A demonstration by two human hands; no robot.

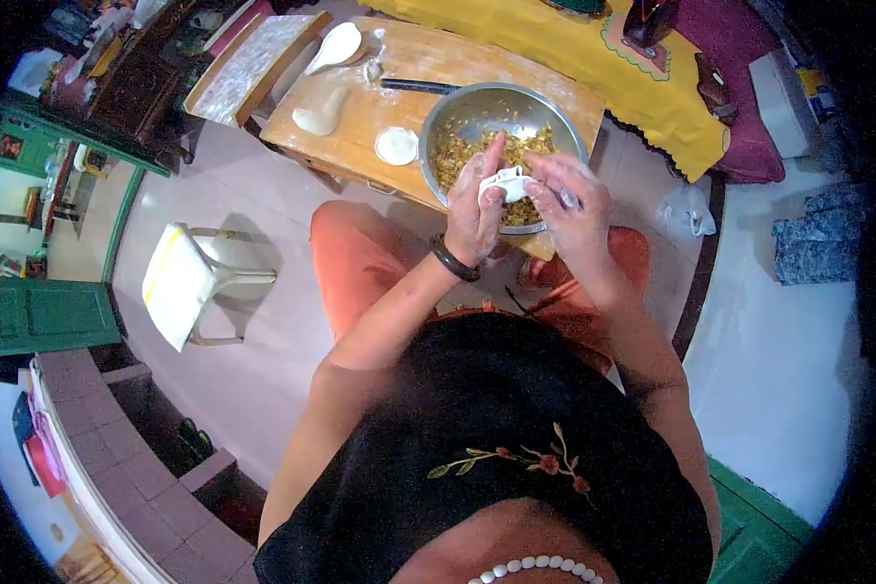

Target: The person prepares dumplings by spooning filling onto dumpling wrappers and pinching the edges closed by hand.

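Note:
A white dumpling (505,182) of folded dough sits between my two hands, above the bowl. My left hand (471,212) supports it from the left, thumb against the dough. From the other side, my right hand (576,202) grips its edge with thumb and fingers; flour whitens the fingers. Below them, a steel bowl (436,115) holds chopped yellow-brown filling (459,146). A round dough wrapper (396,146) lies left of the bowl. Farther left are a long piece of dough (321,111), a small dough lump (373,71) and a white paddle-shaped thing (337,47).
The wooden table (360,173) carries the bowl and a dark handle (417,86). A floured board (255,70) adjoins its left end. Behind it is a yellow-covered seat (555,49). A chair (183,282) stands at left, and a plastic bag (686,209) lies at right.

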